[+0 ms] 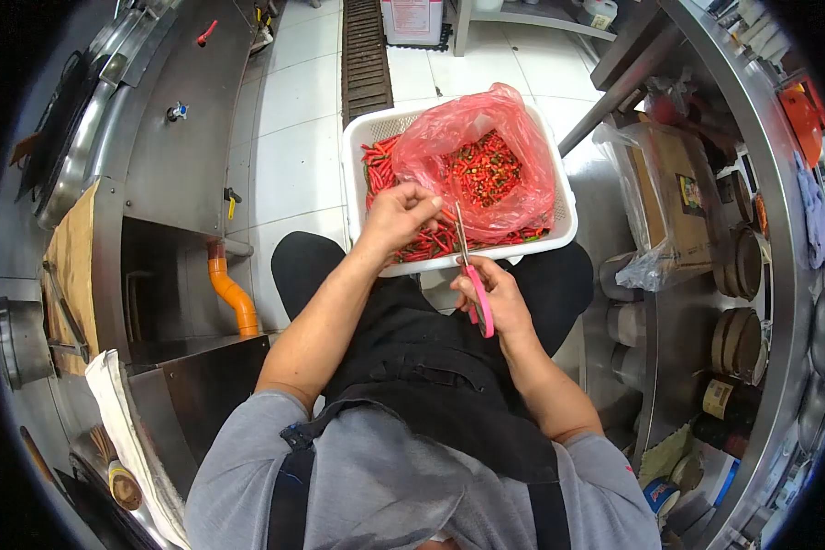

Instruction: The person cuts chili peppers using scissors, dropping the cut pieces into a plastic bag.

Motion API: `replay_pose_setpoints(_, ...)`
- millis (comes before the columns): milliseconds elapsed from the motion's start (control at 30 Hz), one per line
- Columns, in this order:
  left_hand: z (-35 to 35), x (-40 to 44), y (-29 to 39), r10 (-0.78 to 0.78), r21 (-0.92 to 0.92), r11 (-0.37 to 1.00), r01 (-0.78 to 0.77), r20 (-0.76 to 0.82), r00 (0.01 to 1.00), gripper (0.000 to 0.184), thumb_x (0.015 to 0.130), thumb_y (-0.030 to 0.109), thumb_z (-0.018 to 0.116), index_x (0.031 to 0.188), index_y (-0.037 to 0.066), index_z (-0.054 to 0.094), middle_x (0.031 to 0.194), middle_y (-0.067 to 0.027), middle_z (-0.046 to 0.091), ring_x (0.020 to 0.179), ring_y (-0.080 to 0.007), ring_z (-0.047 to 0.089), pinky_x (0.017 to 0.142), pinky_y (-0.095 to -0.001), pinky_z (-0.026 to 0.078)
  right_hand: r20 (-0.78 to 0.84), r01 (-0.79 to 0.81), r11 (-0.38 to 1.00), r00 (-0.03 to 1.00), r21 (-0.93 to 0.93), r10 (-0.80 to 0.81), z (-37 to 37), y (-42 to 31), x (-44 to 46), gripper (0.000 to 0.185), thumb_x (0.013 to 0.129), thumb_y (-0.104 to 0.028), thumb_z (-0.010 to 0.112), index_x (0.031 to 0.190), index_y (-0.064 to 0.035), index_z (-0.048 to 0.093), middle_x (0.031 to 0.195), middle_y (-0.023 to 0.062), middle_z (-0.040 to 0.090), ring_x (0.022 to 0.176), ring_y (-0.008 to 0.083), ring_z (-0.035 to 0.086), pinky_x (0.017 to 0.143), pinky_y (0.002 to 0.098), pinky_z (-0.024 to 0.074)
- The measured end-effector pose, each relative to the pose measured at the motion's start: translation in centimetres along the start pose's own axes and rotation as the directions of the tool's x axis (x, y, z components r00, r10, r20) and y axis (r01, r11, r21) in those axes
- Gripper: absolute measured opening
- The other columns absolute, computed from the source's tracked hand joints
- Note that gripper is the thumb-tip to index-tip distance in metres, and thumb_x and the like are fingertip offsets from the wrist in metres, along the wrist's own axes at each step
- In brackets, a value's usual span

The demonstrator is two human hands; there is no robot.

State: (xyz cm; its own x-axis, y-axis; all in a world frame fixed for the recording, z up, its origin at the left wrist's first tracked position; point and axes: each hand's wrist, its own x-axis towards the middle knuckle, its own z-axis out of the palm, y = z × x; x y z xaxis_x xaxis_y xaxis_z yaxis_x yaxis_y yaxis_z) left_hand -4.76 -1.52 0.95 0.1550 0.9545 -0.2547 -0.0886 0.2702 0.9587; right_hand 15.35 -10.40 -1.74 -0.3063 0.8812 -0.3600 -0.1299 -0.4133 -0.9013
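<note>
Scissors (479, 298) across the basket's (564, 197) near edge.
My right hand (497, 298) holds them; my left hand (399, 218) pinches narrow, perhaps on a chilli (448, 215); cut chillies (486, 171) lie in the red bag (533, 197), rightward.

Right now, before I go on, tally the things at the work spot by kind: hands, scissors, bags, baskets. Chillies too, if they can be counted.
Hands: 2 (left hand, right hand)
Pink-handled scissors: 1
Red plastic bag: 1
White basket: 1
Total: 5
The chillies overlap too much to count and are left out.
</note>
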Motion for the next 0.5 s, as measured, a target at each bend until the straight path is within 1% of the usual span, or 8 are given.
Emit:
replay_pose_setpoints(33, 0.5, 0.0, -0.5, 0.002, -0.003, 1.0, -0.002, 0.003, 1.0, 0.014, 0.09, 0.016, 0.067, 0.093, 0.003, 0.062, 0.076, -0.0021, 0.065, 0.063, -0.0068, 0.059, 0.051, -0.0194, 0.04, -0.017, 0.031, 0.999, 0.999, 0.016, -0.03, 0.0, -0.4, 0.3, 0.045, 0.087, -0.017, 0.07, 0.124, 0.0016, 0.052, 0.086, 0.0054, 0.062, 0.066, 0.0132, 0.062, 0.057, 0.0253, 0.05)
replay_pose_setpoints(100, 1.3, 0.1, -1.1, 0.058, 0.002, 0.998, -0.058, 0.033, 0.998, 0.015, 0.09, 0.014, 0.067, 0.093, 0.001, 0.062, 0.078, -0.0034, 0.065, 0.064, -0.0088, 0.059, 0.056, -0.0217, 0.045, -0.018, 0.042, 0.999, 0.999, -0.006, -0.042, -0.5, -1.0, 0.8, 0.045, 0.088, -0.018, 0.069, 0.124, 0.0023, 0.052, 0.084, 0.006, 0.063, 0.064, 0.0132, 0.062, 0.057, 0.0254, 0.0498)
replay_pose_setpoints(133, 1.5, 0.1, -1.1, 0.054, 0.019, 0.998, -0.054, 0.032, 0.998, 0.015, 0.09, 0.013, 0.067, 0.093, -0.001, 0.062, 0.079, -0.0044, 0.065, 0.065, -0.0102, 0.059, 0.061, -0.0239, 0.049, -0.051, 0.022, 1.0, 0.998, 0.013, -0.022, -0.6, -1.3, 1.1, 0.045, 0.088, -0.019, 0.069, 0.124, 0.0027, 0.051, 0.084, 0.0064, 0.064, 0.064, 0.0132, 0.062, 0.056, 0.0255, 0.0495)
replay_pose_setpoints(167, 1.6, 0.0, -1.0, 0.058, 0.018, 0.998, -0.058, 0.031, 0.998, 0.015, 0.09, 0.013, 0.067, 0.093, -0.001, 0.062, 0.079, -0.0044, 0.065, 0.065, -0.0102, 0.059, 0.061, -0.0239, 0.049, -0.081, 0.005, 0.999, 0.997, 0.032, -0.002, -0.7, -1.6, 1.2, 0.046, 0.088, -0.019, 0.07, 0.124, 0.003, 0.051, 0.083, 0.0069, 0.064, 0.063, 0.0133, 0.062, 0.056, 0.0256, 0.0493)
replay_pose_setpoints(233, 1.9, 0.0, -0.5, 0.032, 0.105, 0.994, -0.032, -0.004, 0.999, 0.014, 0.09, 0.012, 0.066, 0.093, -0.001, 0.062, 0.078, -0.0041, 0.064, 0.065, -0.0097, 0.058, 0.061, -0.0234, 0.048, -0.081, 0.028, 0.999, 0.996, 0.017, -0.026, -0.9, -1.7, 1.5, 0.047, 0.087, -0.02, 0.07, 0.124, 0.0031, 0.051, 0.086, 0.0081, 0.065, 0.064, 0.0134, 0.062, 0.056, 0.0258, 0.0491)
replay_pose_setpoints(367, 1.8, 1.0, -1.1, 0.158, 0.058, 0.987, -0.153, -0.091, 0.983, 0.014, 0.091, 0.012, 0.065, 0.09, -0.001, 0.062, 0.075, -0.0026, 0.063, 0.064, -0.0082, 0.057, 0.059, -0.0223, 0.047, -0.071, 0.052, 0.998, 0.996, -0.03, -0.054, -0.5, -2.3, 1.2, 0.047, 0.087, -0.02, 0.07, 0.123, 0.0031, 0.051, 0.086, 0.0079, 0.066, 0.065, 0.0135, 0.062, 0.056, 0.0256, 0.049)
replay_pose_setpoints(433, 2.0, 1.0, -0.9, 0.146, 0.09, 0.986, -0.14, -0.062, 0.987, 0.014, 0.091, 0.012, 0.065, 0.091, -0.001, 0.063, 0.074, -0.0025, 0.063, 0.063, -0.0078, 0.057, 0.058, -0.0223, 0.046, -0.064, 0.046, 0.998, 0.997, -0.052, -0.05, -0.3, -2.4, 1.3, 0.046, 0.087, -0.019, 0.07, 0.123, 0.003, 0.052, 0.086, 0.0078, 0.066, 0.065, 0.0133, 0.062, 0.056, 0.0255, 0.0489)
replay_pose_setpoints(500, 2.2, 0.6, -0.9, 0.129, 0.123, 0.985, -0.124, -0.033, 0.991, 0.014, 0.091, 0.013, 0.065, 0.091, -0.001, 0.063, 0.074, -0.0024, 0.063, 0.063, -0.0075, 0.056, 0.058, -0.0223, 0.046, -0.086, 0.049, 0.999, 0.995, 0.02, -0.047, -0.4, -2.0, 1.5, 0.045, 0.086, -0.019, 0.071, 0.121, 0.0026, 0.053, 0.084, 0.0073, 0.065, 0.064, 0.013, 0.061, 0.055, 0.0254, 0.0482)
